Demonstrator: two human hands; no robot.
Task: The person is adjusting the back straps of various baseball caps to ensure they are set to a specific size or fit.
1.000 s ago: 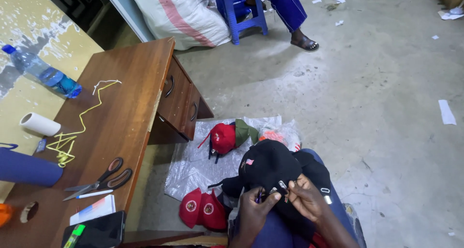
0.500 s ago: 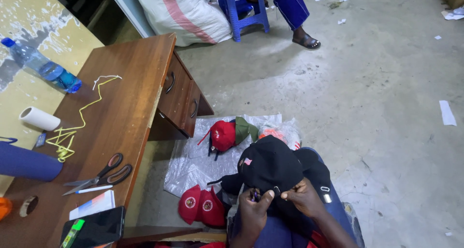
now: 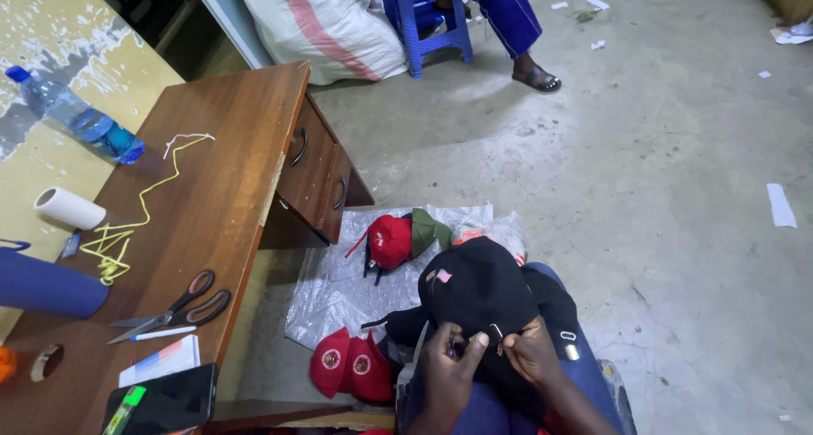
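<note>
Black fabric is where everything's happening: a black cap [image 3: 478, 287] sits on the person's lap, crown up, with both hands working its lower edge. Compared with a second ago not much has moved. The cap has stayed put on the lap, and the hands have only crept a little along the edge. The left hand [image 3: 449, 369] is curled with its fingertips pressed onto the fabric, and the right hand [image 3: 529, 354] pinches the edge just beside it, thumb and finger closed on the cloth near a small light bit that's too tiny to make out. So it looks like slow, fiddly detail work on one spot, not a swap to another cap.

Around them: a clear plastic sheet [image 3: 339, 274] is spread on the concrete floor, with a red cap [image 3: 389, 240] and something green [image 3: 430, 227] on it, and two more red caps [image 3: 351, 367] lie at its near edge, right by the person's knee. To the left is the wooden tabletop [image 3: 229, 172] with scissors [image 3: 174, 304], a tangle of yellow cord [image 3: 127, 227], a white roll [image 3: 68, 208], a water bottle [image 3: 80, 117] and a dark phone [image 3: 165, 401]. Further back another person's leg and sandal [image 3: 538, 79] sit by a blue stool [image 3: 432, 28].

Nothing is really blocking the hands, though the scissors are well apart from them, up on the tabletop.
</note>
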